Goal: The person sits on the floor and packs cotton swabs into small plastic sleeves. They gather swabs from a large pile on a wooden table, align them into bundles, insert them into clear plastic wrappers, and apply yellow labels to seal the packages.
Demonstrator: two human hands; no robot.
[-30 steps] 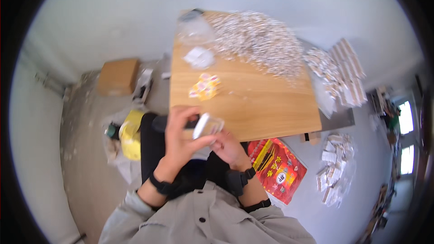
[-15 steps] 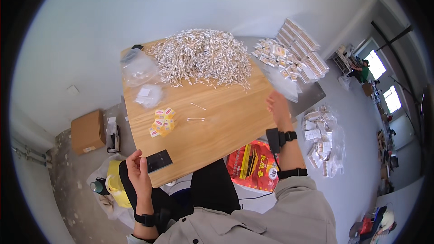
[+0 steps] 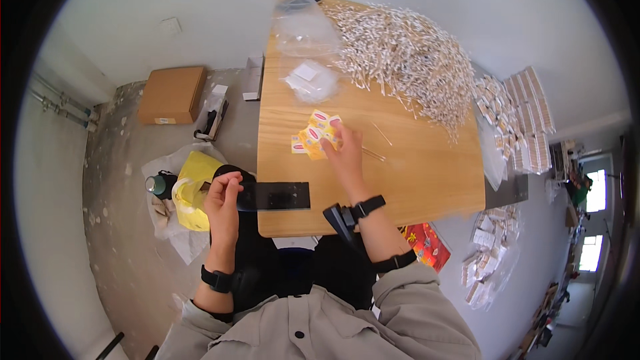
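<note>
My right hand (image 3: 345, 149) reaches onto the smooth wooden table (image 3: 413, 180), fingers curled down on the glossy yellow-and-red sachets (image 3: 312, 137) near the table's left edge. My left hand (image 3: 223, 201) hovers off the table's near-left corner, fingertips pinched; whether they hold anything, I cannot tell. A heap of small white sticks (image 3: 407, 53) covers the table's far side.

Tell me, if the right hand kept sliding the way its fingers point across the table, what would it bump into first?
The right hand already touches the small yellow-and-red packets. Beyond them, its line leads toward the clear plastic bag, probably next, though the fisheye bend makes the exact direction uncertain.
</note>
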